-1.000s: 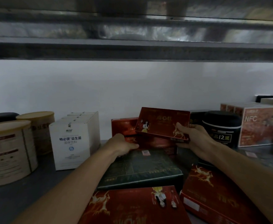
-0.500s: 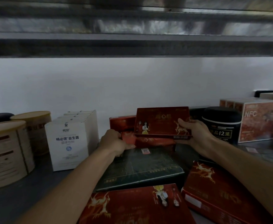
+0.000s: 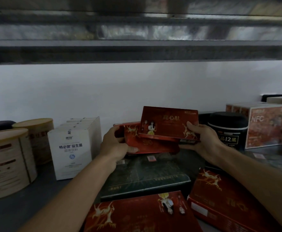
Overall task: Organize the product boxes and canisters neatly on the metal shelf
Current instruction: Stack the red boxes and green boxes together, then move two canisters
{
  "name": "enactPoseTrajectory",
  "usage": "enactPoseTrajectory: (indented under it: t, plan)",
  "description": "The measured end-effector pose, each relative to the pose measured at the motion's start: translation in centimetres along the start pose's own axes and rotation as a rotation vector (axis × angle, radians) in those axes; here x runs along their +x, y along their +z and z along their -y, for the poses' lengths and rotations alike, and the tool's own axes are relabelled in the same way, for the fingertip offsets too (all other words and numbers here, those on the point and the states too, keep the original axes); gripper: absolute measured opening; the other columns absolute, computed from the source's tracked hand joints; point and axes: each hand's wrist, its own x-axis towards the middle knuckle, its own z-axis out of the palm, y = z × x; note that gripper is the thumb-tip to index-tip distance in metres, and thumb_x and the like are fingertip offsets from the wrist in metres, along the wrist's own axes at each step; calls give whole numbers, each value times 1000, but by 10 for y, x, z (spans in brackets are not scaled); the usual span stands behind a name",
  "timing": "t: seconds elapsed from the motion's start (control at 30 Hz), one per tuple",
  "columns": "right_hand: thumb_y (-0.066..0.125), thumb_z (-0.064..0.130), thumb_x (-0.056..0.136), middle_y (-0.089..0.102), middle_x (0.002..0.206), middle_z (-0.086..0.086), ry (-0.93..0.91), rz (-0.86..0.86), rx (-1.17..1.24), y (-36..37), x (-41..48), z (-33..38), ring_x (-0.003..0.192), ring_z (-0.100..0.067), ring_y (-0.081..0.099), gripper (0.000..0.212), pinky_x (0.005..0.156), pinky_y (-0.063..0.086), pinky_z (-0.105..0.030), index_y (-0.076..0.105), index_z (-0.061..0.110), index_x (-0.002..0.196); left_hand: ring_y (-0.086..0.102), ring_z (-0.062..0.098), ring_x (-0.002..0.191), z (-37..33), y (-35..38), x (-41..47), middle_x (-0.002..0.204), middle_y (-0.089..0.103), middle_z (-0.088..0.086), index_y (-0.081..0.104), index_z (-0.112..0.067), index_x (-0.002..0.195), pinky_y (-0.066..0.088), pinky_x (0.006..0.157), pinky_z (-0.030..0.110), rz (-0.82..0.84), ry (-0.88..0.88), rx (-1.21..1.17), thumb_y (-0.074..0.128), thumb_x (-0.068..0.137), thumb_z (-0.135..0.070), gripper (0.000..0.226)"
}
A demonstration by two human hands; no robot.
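Head view: The metal shelf carries tan canisters at left, white boxes, a dark flat box at centre, and a black canister at right; contents are not visible. The right hand is closed on an upright red box. The left hand is closed on a second red box behind it. Compared with 0.5 s earlier, the second red box is now lifted and tilted, clear of the dark flat box.

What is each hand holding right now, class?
Left hand: closed on the lower red box.
Right hand: closed on the upper red box.
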Motion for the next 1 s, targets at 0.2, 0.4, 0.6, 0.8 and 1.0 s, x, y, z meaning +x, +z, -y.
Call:
enactPoseTrajectory:
  t: [0.2,0.4,0.6,0.8,1.0]
  plan:
    - [60,18,93,68,111,-15,35,25,78,1,-4,2,107,-34,65,29,87,53,-59,56,5,119,60,10,99,-10,-3,-2,111,64,-2,46,-28,134,51,79,30,-7,136,-157,81,68,4,82]
    - [61,16,91,68,109,-12,12,27,155,-2,-6,6,106,-30,65,26,90,52,-53,54,9,116,66,7,94,-26,-5,-8,103,69,-5,57,-24,119,53,71,23,-240,369,-263,80,77,-7,51]
    - [64,13,80,65,107,-13,-29,51,177,-4,-6,9,98,-28,64,34,84,53,-47,55,9,113,67,10,92,-35,-12,-11,99,69,-1,58,-20,112,56,84,31,-377,548,-233,81,74,-4,46]
    - [66,9,74,68,115,-16,-14,83,34,-1,-12,10,103,-31,66,49,85,54,-44,57,5,122,65,9,97,-28,-9,-9,103,69,-4,59,-22,113,55,91,38,-365,588,-81,82,74,-13,47]
    - [66,7,62,66,118,-18,-13,57,-23,-1,-14,10,107,-35,63,60,99,48,-51,57,4,122,61,7,96,-10,-16,0,98,61,-14,53,-30,113,48,80,22,-161,431,358,80,70,-13,53]
